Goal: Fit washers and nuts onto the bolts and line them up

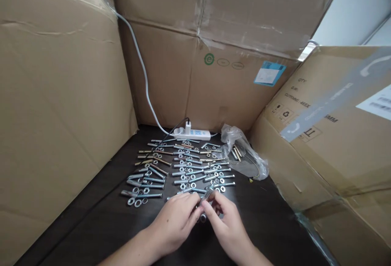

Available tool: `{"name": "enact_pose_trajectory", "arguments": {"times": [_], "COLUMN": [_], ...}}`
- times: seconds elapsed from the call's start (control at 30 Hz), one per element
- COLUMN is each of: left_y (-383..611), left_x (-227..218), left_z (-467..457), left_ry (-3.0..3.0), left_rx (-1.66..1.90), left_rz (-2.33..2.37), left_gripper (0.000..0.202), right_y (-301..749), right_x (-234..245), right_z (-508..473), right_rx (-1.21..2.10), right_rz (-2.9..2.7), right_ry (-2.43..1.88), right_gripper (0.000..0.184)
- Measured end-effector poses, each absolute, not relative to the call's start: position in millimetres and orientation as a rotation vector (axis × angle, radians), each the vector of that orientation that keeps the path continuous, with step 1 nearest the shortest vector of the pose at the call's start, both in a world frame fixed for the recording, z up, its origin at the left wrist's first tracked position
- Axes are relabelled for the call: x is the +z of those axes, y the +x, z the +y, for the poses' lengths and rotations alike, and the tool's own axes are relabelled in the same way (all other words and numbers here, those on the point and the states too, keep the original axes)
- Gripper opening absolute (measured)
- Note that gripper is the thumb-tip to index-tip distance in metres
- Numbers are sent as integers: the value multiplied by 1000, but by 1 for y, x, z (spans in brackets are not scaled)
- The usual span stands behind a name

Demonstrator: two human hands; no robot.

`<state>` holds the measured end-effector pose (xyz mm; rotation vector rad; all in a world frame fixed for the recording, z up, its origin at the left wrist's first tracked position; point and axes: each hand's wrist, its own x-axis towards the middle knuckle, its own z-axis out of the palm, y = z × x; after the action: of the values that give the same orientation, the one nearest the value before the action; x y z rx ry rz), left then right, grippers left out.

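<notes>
Soft, diffuse indoor light, brightest at the pale wall (351, 17) at 2 o'clock, casts whitish glare on the tape (330, 101) toward 3 o'clock and leaves the tabletop (88, 229) dark at 8 o'clock, with wide-angle stretching toward the margins and slight blur in the held metal piece (208, 194) near 6 o'clock.

head camera, worn on the person | faces forward, tipped down over the dark tabletop (269, 209) | left hand (174, 219) and right hand (229, 223) close, at lower centre | cardboard back wall (165, 70) farther off, squarely ahead
</notes>
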<state>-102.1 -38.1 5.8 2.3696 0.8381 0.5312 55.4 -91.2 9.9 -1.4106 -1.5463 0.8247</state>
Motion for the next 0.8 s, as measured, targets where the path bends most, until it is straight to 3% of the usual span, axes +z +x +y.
{"name": "enact_pose_trajectory", "arguments": {"times": [0.2, 0.47, 0.8], "left_y": [-103, -106, -108], "left_x": [13, 16, 11], "left_z": [-38, -39, -34], "left_ry": [2416, 2481, 2510], "left_rx": [549, 512, 553], "left_rz": [845, 771, 756], "left_gripper": [22, 21, 19], "right_y": [68, 212, 255], "right_x": [23, 3, -3], "right_z": [-70, 5, 54], "right_rx": [763, 117, -19], "right_rz": [-1552, -1617, -1502], "right_ry": [-1489, -2248, -2585], "right_gripper": [24, 22, 21]}}
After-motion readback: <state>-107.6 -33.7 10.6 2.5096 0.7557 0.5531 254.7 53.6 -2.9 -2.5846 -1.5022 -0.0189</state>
